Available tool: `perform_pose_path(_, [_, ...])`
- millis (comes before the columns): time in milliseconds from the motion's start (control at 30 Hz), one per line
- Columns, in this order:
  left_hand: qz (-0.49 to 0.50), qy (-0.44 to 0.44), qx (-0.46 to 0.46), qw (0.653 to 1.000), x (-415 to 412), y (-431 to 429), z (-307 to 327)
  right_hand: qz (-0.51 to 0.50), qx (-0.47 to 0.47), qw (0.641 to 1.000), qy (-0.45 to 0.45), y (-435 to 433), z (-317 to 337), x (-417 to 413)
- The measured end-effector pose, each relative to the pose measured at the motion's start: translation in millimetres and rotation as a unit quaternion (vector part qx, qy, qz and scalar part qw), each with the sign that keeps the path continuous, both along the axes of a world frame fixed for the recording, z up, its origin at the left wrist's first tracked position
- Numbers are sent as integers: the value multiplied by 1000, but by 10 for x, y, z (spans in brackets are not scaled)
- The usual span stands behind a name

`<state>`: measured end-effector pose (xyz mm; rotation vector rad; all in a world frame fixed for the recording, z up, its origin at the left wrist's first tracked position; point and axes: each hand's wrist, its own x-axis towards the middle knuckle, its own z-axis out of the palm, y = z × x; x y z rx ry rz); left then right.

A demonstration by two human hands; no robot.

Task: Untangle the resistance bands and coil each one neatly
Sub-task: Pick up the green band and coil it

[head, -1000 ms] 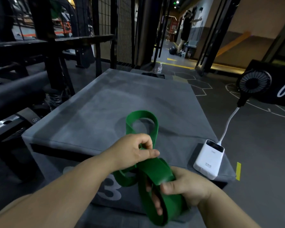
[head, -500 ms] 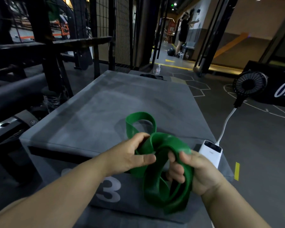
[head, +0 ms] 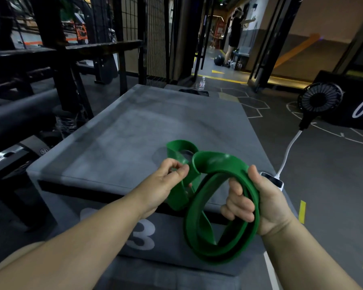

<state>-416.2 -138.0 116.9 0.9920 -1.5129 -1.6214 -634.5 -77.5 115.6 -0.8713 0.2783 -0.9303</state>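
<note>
A wide green resistance band [head: 216, 164] is held in the air in front of the near edge of a grey padded box [head: 134, 132]. My right hand [head: 260, 204] grips a doubled round coil of the band, fingers curled through the loop and thumb on top. My left hand [head: 166, 181] pinches a smaller twisted loop of the same band between thumb and fingers, just left of the coil. A further small loop stands up behind my left hand over the box top. Only this one band is in sight.
A white power bank [head: 274, 181] lies at the box's right edge, mostly hidden by my right hand, with a small black fan [head: 320, 101] on a white neck. Black gym racks [head: 50, 59] stand to the left. A person [head: 235, 32] stands far back in the corridor.
My right hand has swung the band round into a larger round coil and now grips its right side. My left hand has shifted its pinch to the small loop.
</note>
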Motion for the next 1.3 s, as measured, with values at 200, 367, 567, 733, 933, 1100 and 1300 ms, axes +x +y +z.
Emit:
perform_pose_path(200, [-105, 51, 140, 983, 119, 52, 183, -56, 9, 998, 12, 29, -11, -159])
perform_pose_path(367, [-150, 33, 144, 977, 209, -4, 170, -27, -34, 999, 13, 44, -22, -85])
perform_pose_path(567, [-125, -18, 91, 988, 163, -35, 34, -39, -23, 999, 28, 14, 8, -131])
perform_pose_path(733, [-12, -10, 23, 1000, -24, 23, -21, -207, 26, 974, 92, 86, 93, -53])
perform_pose_path(933, [-98, -116, -105, 983, -125, 187, -167, -230, 35, 970, 78, 81, 122, -19])
perform_pose_path(1100, [83, 25, -14, 996, -190, 85, -199, -209, 14, 977, 45, 63, 73, -95])
perform_pose_path(1300, [49, 92, 167, 980, -25, -28, 34, -124, -29, 990, -54, 35, 74, -231])
